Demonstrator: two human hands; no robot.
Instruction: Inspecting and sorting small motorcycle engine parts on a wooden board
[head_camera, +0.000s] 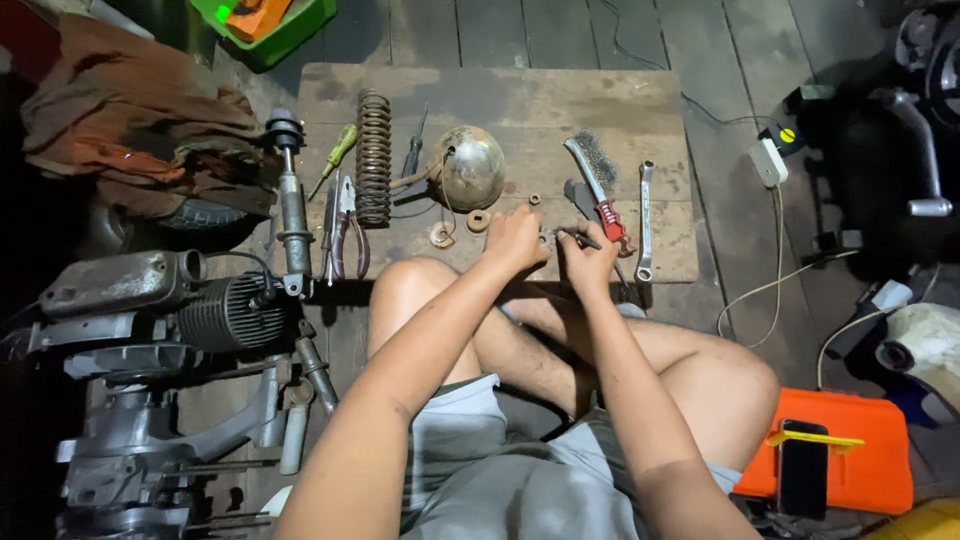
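Thin tool (580, 238) pointing left, near-horizontal.

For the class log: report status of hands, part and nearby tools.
Left hand pinching small part. Right hand holding thin tool against it. Wire brush, wrench lie beside.

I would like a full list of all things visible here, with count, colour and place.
wooden board: one, brown, on the floor ahead
coil spring: one, rusty, board left
shock absorber: one, grey, board's left edge
screwdriver: one, green handle, beside spring
pliers: one, grey, below the screwdriver
dome cover: one, dull metal, board centre
wire brush: one, red grip, board right
spanner: one, silver, far right
engine: one, grey, left floor
case: one, orange, lower right
left hand: holds a small part
right hand: holds a thin tool
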